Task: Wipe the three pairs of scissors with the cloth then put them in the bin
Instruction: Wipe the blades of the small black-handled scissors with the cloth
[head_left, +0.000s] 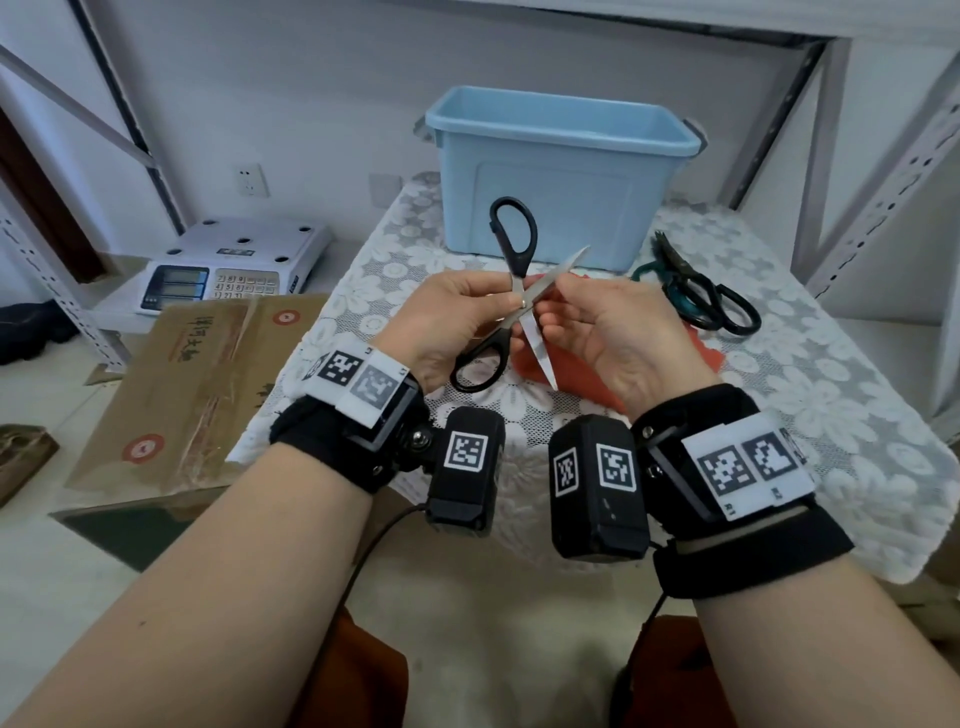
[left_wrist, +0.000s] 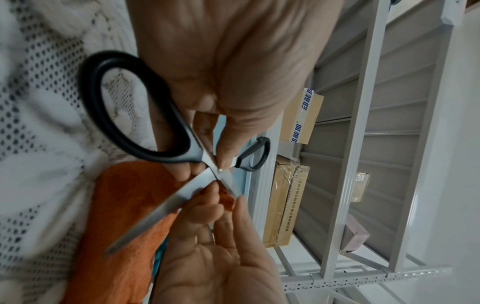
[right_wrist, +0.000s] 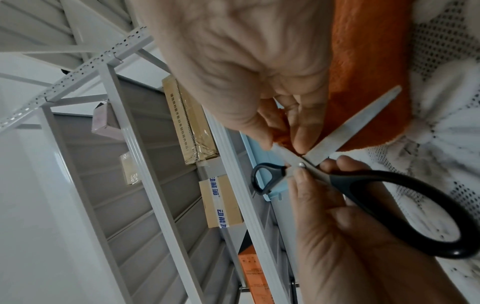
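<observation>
Two hands hold black-handled scissors spread open above a lace-covered tabletop.

The left hand pinches the scissors at the pivot; the right hand pinches orange cloth on one blade. Only the head view shows the blue bin behind and two more scissors lying beside it; the wrist views show shelved boxes.
</observation>
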